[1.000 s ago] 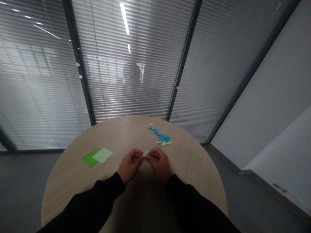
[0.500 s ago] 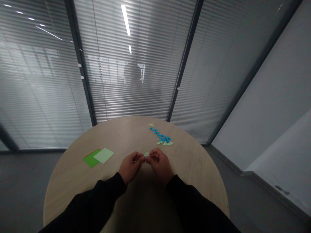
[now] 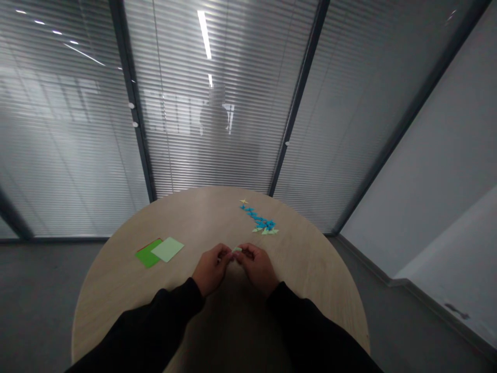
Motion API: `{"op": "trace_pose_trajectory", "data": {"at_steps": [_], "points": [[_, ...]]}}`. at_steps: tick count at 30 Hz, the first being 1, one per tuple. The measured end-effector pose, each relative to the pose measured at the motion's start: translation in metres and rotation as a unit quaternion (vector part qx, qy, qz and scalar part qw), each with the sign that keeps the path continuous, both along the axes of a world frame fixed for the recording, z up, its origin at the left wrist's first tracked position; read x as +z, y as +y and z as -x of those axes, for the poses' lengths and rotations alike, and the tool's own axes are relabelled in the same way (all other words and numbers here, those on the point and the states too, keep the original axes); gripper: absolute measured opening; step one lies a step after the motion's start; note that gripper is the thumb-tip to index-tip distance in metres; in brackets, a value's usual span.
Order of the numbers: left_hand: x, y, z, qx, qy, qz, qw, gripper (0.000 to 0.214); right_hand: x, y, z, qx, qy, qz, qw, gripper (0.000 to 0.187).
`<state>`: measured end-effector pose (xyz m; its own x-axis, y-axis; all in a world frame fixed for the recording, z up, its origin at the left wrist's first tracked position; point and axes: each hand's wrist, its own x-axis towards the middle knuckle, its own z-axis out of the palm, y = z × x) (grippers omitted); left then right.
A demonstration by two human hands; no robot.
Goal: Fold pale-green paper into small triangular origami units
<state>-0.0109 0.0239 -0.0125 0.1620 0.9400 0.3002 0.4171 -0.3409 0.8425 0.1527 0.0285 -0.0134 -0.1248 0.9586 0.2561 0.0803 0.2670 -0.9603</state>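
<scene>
A small pale green folded paper [image 3: 236,249] sits between the left hand [image 3: 212,269] and the right hand [image 3: 258,268], just over the near part of the round light wood counter [image 3: 314,280]. The grip of each hand is closed, with the fingers curled in, and each one pinches the paper from its own side. Only a thin bit of the paper shows. It lies long and sideways, going from one hand to the other. Both hands touch it, so neither hand is plainly nearer. The fingers hide the rest, so I cannot tell its whole shape.

On the left part of the counter lie a flat dark green paper card [image 3: 146,255] with a thin orange paper edge [image 3: 149,242] by it, and a pale green square paper card [image 3: 167,249] partly on top. Near the far edge of the counter runs a long trail of small folded blue paper pieces [image 3: 256,220], with pale green paper triangles [image 3: 266,231] at its near end and a tiny yellow paper star [image 3: 243,201] at its far end.

A second ago, more of the held paper showed. Now the fingers cover more of it. The whole view has also slid a little, so the things on the counter sit slightly lower and further right.
</scene>
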Motion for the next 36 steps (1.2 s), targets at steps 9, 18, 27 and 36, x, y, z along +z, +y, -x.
{"op": "trace_pose_trajectory", "data": {"at_steps": [9,18,27,36], "points": [[0.002,0.001,0.007,-0.019,0.014,-0.012,1.000,0.024,0.006,-0.004,0.001,0.026,-0.012,0.020,0.999,0.023],[-0.003,0.004,0.009,-0.032,-0.017,-0.001,0.999,0.026,0.006,0.000,0.000,0.051,-0.003,0.028,0.998,0.031],[0.002,0.001,0.007,-0.023,-0.048,0.021,0.998,0.035,0.000,0.002,-0.003,-0.069,-0.058,-0.116,0.989,0.018],[0.002,0.004,0.008,-0.045,-0.053,0.019,0.997,0.034,0.003,-0.001,-0.003,-0.036,-0.058,-0.060,0.996,0.021]]}}
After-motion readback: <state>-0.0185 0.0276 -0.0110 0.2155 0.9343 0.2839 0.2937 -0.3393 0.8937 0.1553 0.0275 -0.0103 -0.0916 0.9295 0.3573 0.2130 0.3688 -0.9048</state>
